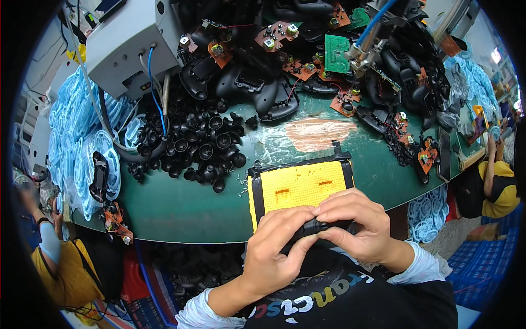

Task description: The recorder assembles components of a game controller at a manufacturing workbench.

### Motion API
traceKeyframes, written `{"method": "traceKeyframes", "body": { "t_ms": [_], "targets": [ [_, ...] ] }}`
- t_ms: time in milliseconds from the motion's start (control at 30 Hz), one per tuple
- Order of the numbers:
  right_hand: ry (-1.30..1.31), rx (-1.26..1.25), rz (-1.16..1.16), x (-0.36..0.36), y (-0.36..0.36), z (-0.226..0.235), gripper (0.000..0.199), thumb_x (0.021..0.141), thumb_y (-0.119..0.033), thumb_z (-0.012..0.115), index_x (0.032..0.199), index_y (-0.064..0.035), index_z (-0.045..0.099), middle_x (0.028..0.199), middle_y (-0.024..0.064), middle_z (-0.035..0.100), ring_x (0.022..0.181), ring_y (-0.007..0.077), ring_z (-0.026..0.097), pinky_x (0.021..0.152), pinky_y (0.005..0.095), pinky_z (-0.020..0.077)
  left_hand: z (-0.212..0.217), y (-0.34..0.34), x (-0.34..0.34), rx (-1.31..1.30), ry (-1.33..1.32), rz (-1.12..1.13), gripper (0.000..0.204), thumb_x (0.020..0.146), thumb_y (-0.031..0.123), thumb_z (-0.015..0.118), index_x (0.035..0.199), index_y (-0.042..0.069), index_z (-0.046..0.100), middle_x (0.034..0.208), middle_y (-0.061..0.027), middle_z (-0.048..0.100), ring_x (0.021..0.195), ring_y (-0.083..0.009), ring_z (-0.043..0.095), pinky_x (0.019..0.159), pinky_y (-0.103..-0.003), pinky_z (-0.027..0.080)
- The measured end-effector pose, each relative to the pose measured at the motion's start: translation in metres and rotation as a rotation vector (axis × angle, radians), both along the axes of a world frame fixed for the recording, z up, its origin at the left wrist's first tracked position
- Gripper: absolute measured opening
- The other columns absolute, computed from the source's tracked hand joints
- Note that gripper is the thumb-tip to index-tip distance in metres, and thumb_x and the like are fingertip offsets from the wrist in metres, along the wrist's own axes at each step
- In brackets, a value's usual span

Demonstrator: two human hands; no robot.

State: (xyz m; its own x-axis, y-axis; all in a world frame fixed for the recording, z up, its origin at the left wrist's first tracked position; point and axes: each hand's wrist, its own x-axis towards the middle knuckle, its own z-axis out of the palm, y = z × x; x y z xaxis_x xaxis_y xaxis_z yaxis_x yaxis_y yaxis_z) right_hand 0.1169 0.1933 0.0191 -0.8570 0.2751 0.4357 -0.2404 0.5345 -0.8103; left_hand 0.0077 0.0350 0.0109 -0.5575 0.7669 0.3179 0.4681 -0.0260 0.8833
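Both my hands are closed around a black game controller, just over the front edge of the table. My left hand grips its left side with thumb and fingers. On the other side, my right hand pinches it, the two thumbs nearly meeting at its middle. Most of the controller is hidden by my fingers. Right beyond my hands lies a yellow textured pad with black taped edges and two small slots in it.
Black thumbstick caps are heaped on the green table. Controller shells and orange circuit boards pile up at the back. A grey machine stands back left, near blue bagged rings. Other people work at both sides.
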Motion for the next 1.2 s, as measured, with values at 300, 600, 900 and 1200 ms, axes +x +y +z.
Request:
{"method": "traceKeyframes", "body": {
  "t_ms": [300, 600, 900, 1200],
  "targets": [
    [0.034, -0.659, 0.062, 0.001, 0.01, -0.01, 0.075, 0.073, -0.011, 0.085, 0.133, 0.0016, 0.04, 0.133, 0.0154, 0.052, 0.121, 0.0256, 0.055, 0.102, 0.0383, 0.046, -0.01, -0.005, -0.007, 0.268, -0.635, 0.01, 0.034, 0.093, 0.007, 0.064, 0.124, -0.002, 0.054, 0.122, -0.0131, 0.06, 0.11, -0.0216, 0.06, 0.098, -0.034, 0.046],
    [-0.256, 0.619, 0.016, -0.005, 0.014, 0.019, 0.056, 0.067, -0.011, 0.078, 0.12, -0.006, 0.063, 0.097, 0.0085, 0.061, 0.083, 0.0279, 0.059, 0.072, 0.0388, 0.0498, -0.011, -0.011, -0.025, 0.082, -0.008, 0.045, 0.084, 0.066, 0.018, 0.089, 0.136, 0.005, 0.044, 0.138, -0.0139, 0.047, 0.127, -0.0317, 0.046, 0.108, -0.046, 0.033],
    [-0.048, -0.005, 0.117, 0.0, 0.033, -0.019, 0.04, 0.066, -0.007, 0.085, 0.102, -0.001, 0.067, 0.106, 0.0148, 0.071, 0.098, 0.0293, 0.07, 0.085, 0.0367, 0.0558, -0.006, -0.016, -0.048, 0.01, -0.01, -0.136, 0.037, 0.068, -0.001, 0.081, 0.101, 0.0, 0.065, 0.111, -0.0144, 0.07, 0.109, -0.032, 0.066, 0.095, -0.041, 0.051],
    [0.057, 0.152, 0.103, -0.012, 0.042, -0.014, 0.036, 0.068, 0.0, 0.08, 0.102, -0.0002, 0.067, 0.106, 0.0169, 0.071, 0.098, 0.0322, 0.07, 0.085, 0.0373, 0.0569, -0.004, -0.005, -0.05, 0.093, 0.149, -0.073, 0.03, 0.067, -0.002, 0.081, 0.093, -0.001, 0.066, 0.107, -0.0134, 0.071, 0.101, -0.0318, 0.068, 0.089, -0.039, 0.055]
  ]
}}
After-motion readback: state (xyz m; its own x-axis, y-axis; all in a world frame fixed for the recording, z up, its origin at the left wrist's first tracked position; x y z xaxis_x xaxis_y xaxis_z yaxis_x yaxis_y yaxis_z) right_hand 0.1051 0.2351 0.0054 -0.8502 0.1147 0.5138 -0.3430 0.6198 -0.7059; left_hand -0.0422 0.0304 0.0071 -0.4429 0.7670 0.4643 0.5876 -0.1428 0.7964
